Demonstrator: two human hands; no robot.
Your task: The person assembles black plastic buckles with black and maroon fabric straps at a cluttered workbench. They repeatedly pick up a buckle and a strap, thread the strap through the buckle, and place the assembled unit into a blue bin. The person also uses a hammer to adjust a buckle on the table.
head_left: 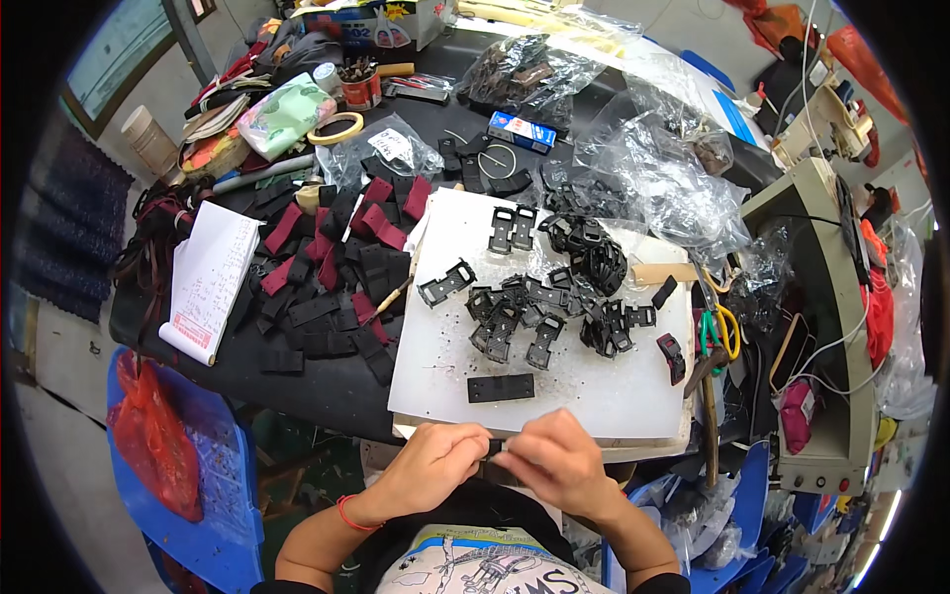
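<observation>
The black surface (322,398) spreads in front of me, and the white board (435,371) covers its near middle. A crumpled clear plastic bag (678,188) lies by the board's far right corner. Left of the board, a heap of black and dark red strap pieces (322,310) reaches nearly to my notepad (213,277), which shows handwriting. My left grip (442,461) and right grip (556,460) meet just off the board's near edge, fingers closed and fingertips facing. Black plastic buckles (545,342) lie scattered and piled across the board; nearer me, a flat black strip (501,387) rests alone on it. Smallest is the black piece (493,448) I have pinched between both grips; my fingers hide most of it, so I cannot tell its shape.
</observation>
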